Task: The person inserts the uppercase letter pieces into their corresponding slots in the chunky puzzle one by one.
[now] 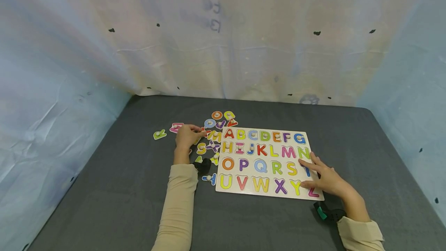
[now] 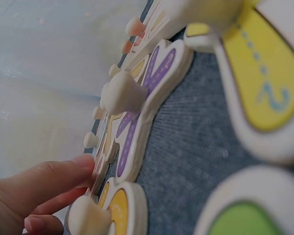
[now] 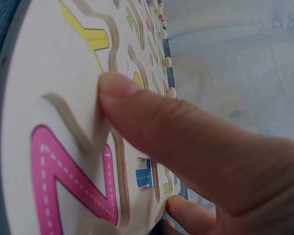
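A white alphabet puzzle board point(image 1: 256, 160) lies on the dark table. Knobbed letters fill its top row and the H, I and J places; the other letters show as printed recesses. Among the loose pieces left of the board, my left hand point(image 1: 187, 138) pinches at a red letter piece point(image 1: 208, 131), its knob hidden by the fingers. Close by are a yellow W point(image 1: 215, 136), a purple X point(image 2: 154, 98) and a yellow S point(image 1: 201, 148). My right hand point(image 1: 325, 177) rests spread on the board's right end, thumb point(image 3: 120, 90) near the yellow Y recess, above the pink Z point(image 3: 68, 181).
More loose letters lie around: a green R point(image 1: 160, 134), a pink piece point(image 1: 175, 128), an orange O point(image 1: 216, 115), a blue Q point(image 1: 210, 123) and a blue T point(image 1: 211, 179). Pale sheets point(image 1: 223, 49) enclose the table's back and sides.
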